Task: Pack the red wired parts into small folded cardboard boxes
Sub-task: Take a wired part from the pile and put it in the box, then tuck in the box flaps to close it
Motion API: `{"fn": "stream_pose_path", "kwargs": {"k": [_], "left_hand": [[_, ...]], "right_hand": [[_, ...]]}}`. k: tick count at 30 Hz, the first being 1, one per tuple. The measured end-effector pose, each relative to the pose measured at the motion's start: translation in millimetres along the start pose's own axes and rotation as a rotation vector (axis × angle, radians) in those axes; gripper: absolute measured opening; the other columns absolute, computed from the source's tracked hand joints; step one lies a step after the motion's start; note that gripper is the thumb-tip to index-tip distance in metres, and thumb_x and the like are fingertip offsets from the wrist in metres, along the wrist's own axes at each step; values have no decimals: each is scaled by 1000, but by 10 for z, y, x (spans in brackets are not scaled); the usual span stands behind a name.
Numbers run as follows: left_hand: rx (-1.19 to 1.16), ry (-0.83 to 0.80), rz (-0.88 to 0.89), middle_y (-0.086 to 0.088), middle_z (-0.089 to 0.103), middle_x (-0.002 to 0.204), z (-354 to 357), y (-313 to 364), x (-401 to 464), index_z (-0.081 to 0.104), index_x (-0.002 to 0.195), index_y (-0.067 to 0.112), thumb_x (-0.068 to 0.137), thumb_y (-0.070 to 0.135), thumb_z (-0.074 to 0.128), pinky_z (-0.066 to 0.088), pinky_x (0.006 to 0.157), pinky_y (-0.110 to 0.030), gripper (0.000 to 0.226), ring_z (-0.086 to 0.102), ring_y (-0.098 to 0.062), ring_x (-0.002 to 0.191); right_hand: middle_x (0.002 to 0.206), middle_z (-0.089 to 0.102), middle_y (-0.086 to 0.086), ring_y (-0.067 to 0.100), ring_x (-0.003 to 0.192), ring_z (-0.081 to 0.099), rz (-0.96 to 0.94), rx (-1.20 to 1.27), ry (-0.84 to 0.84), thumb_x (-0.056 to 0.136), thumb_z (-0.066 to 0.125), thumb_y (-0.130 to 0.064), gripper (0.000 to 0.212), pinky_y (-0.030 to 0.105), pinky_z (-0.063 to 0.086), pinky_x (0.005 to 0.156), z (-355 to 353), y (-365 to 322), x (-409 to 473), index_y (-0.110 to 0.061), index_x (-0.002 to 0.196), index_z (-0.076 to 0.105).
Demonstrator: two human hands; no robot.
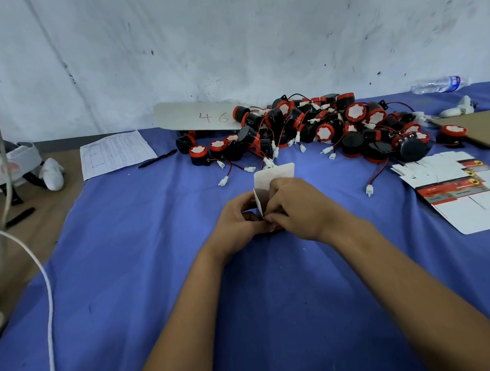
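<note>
Currently: both hands, left (pixel 239 213) and right (pixel 297 208), pinch a half-folded cardboard box (pixel 274 176). Next, probably: finish folding, then fetch a red wired part (pixel 355 113).

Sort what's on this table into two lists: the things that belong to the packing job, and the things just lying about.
Belongs to the job:
- box being folded, held by left hand and right hand
- pile of red wired parts
- stack of flat box blanks

Just lying about:
- water bottle
- printed sheet and pen
- card marked 46
- white cord
</note>
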State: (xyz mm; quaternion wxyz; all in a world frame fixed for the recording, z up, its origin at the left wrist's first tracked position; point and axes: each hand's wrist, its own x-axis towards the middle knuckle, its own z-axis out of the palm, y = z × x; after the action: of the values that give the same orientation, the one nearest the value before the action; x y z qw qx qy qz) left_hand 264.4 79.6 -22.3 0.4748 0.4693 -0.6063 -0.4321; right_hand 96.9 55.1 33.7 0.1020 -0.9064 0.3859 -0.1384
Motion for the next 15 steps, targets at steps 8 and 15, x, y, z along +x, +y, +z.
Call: {"fn": "stream_pose_path", "kwargs": {"k": [8,15], "left_hand": [[-66,-19,-98,-12,68,94,-41,21,27,65,123,-1,79,13,56,46,62,-25,48,57,-17,70],[55,256,-110,10,61,63,182,7,67,68,88,11,108,34,51,43,52,-18,35,52,-7,55]], "right_hand": [[97,44,2,22,107,35,14,-78,-52,95,60,-25,17,33,40,92,-13,36,-10,-25,87,76],[76,63,0,14,71,55,-30,153,426,94,62,-18,21,29,43,65,31,143,-86,-12,77,72]]}}
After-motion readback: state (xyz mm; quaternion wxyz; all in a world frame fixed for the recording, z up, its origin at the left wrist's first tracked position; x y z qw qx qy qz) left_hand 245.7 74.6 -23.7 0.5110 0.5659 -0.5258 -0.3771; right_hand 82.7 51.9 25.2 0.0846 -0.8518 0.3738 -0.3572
